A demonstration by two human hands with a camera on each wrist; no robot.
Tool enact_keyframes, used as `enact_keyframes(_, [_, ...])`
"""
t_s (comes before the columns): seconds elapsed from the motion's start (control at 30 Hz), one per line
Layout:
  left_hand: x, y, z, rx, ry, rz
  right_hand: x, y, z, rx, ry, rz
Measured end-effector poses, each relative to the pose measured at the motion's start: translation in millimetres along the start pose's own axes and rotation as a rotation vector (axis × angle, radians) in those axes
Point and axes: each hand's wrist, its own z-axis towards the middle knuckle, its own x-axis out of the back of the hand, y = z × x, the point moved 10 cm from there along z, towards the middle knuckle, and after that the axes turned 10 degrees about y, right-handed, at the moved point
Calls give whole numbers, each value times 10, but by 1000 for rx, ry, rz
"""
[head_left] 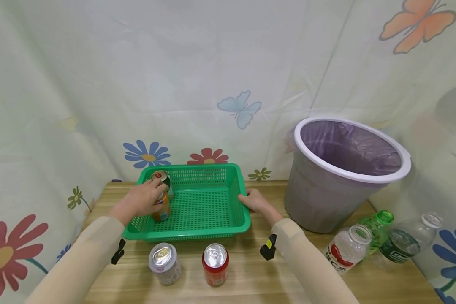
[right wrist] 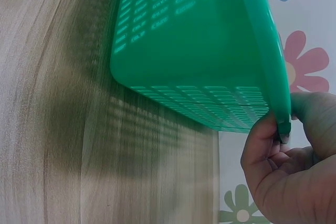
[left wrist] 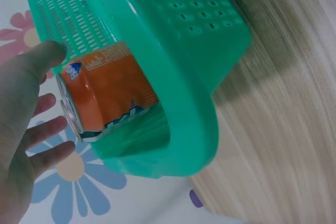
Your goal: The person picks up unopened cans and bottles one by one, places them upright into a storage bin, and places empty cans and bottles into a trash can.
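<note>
Green basket (head_left: 203, 207) has two cans (head_left: 162, 177) in, left hand (head_left: 146, 197) spread loose at the orange can (head_left: 161, 210), no grip, right hand (head_left: 255, 200) pinching the rim (head_left: 246, 220); silver can (head_left: 165, 264), red can (head_left: 215, 266) left on bench (head_left: 251, 272), loading looks half done.

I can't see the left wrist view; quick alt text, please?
The left hand, fingers spread, is at the lid end of an orange can inside a green basket; contact is unclear. A wood-grain table and flower-print backdrop also show.
</note>
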Motion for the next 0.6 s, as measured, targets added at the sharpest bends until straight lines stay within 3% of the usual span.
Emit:
enact_keyframes(0.23, [72,56,-39,-45,54,23,9,13,17,-2,3,-12])
enact_keyframes(0.6, [264,324,-121,-156,149,65,16,-4,6,3,14,-23])
